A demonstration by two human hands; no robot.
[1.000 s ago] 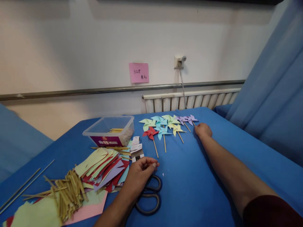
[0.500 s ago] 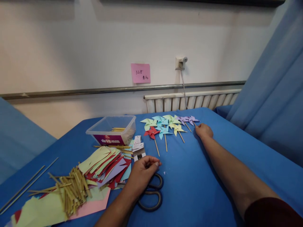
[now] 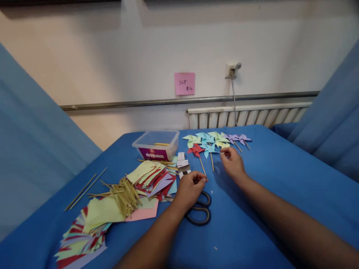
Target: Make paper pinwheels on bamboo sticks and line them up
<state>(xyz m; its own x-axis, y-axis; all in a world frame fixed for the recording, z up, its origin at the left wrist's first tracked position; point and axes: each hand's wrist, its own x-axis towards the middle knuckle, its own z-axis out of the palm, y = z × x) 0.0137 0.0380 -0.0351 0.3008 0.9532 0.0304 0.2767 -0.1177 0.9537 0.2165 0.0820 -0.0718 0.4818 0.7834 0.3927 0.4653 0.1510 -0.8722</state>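
My left hand (image 3: 192, 188) is closed in a loose pinch just above the black-handled scissors (image 3: 206, 218); whatever its fingertips may hold is too small to make out. Beside the blue pinwheel (image 3: 209, 149), my right hand (image 3: 234, 164) hovers with loosely bent fingers apart and nothing visible in them. It partly covers a yellow pinwheel (image 3: 224, 145). A red pinwheel (image 3: 196, 150) lies to the left on its stick. Two purple pinwheels (image 3: 241, 139) are at the right end of the back row, alongside green and blue ones.
A clear plastic box (image 3: 157, 145) holding sticks stands at the back left. Before it are stacked coloured paper pieces (image 3: 151, 175), a heap of short sticks (image 3: 126, 196) and small white boxes (image 3: 183, 168). Two long rods (image 3: 85, 190) lie at left. Blue curtains (image 3: 333, 130) hang at both sides.
My right hand has let go of the purple pinwheel's stick and moved left and nearer. My left hand keeps its pinch by the scissors. The view has turned left.
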